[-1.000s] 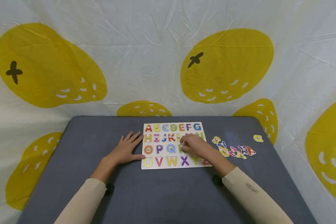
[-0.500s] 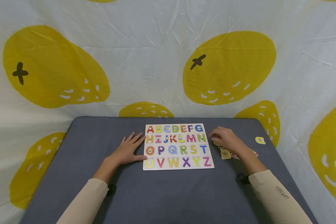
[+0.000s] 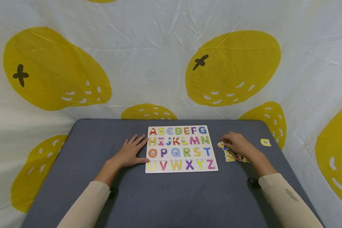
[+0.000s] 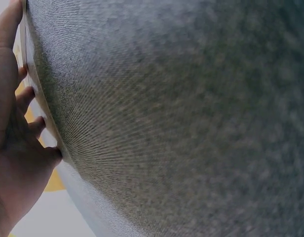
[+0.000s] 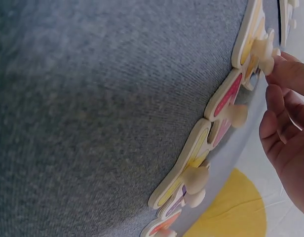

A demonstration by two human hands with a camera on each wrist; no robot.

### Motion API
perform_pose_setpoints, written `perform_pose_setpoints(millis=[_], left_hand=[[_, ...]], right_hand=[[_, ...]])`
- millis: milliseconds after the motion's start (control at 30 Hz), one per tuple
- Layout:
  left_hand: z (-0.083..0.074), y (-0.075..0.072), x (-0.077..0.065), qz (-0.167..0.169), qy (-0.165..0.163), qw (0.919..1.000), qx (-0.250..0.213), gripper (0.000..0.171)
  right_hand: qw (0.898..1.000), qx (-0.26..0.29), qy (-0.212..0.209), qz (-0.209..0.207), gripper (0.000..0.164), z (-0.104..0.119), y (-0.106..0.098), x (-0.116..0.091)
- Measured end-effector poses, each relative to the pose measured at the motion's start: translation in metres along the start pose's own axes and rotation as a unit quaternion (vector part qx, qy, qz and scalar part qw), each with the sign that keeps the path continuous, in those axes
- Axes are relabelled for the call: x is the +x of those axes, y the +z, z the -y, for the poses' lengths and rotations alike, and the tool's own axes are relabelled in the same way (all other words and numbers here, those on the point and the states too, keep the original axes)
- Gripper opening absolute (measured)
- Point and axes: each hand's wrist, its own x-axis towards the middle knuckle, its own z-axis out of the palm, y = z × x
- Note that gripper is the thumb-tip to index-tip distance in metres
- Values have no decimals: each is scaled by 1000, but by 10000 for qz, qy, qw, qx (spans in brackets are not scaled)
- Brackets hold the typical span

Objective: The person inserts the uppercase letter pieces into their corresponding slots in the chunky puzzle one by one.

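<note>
A white alphabet puzzle board (image 3: 171, 159) lies in the middle of the table, and knobs show on many upper letters. My left hand (image 3: 129, 153) rests palm down with fingers spread, fingertips and thumb at the board's left edge. To the right of the board, my right hand (image 3: 236, 144) is over a cluster of loose letters. Its thumb and finger pinch at a small wooden knob on a letter puzzle piece in the right wrist view, the letter itself mostly hidden. A yellow letter (image 3: 220, 144) and an orange-yellow one (image 3: 230, 157) lie by its fingers.
Pink (image 5: 226, 94) and yellow (image 5: 189, 163) knobbed letters lie nearer the wrist, with more partly hidden. A yellow U-shaped piece (image 3: 265, 142) lies apart at the far right. A lemon-patterned cloth (image 3: 148, 69) hangs behind the grey table (image 3: 171, 196).
My right hand has moved from over the board's right half out to the loose letters, then slightly further right. My left hand stays at the board's left edge.
</note>
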Motion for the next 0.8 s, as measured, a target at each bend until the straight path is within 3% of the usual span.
perform_pose_setpoints(millis=[233,433,800], left_hand=[[0,1,1,30,-27,10000,22,103],[-1,0,0,40,-36,10000,-6,103],[-2,-1,-1,12,-40,10000,13,103]], right_hand=[[9998,-96,-149,-34,8,5,1,5],[10000,-60,2,-47,7,14,-5,6],[9988,479,28,83,4,54,-1,11]])
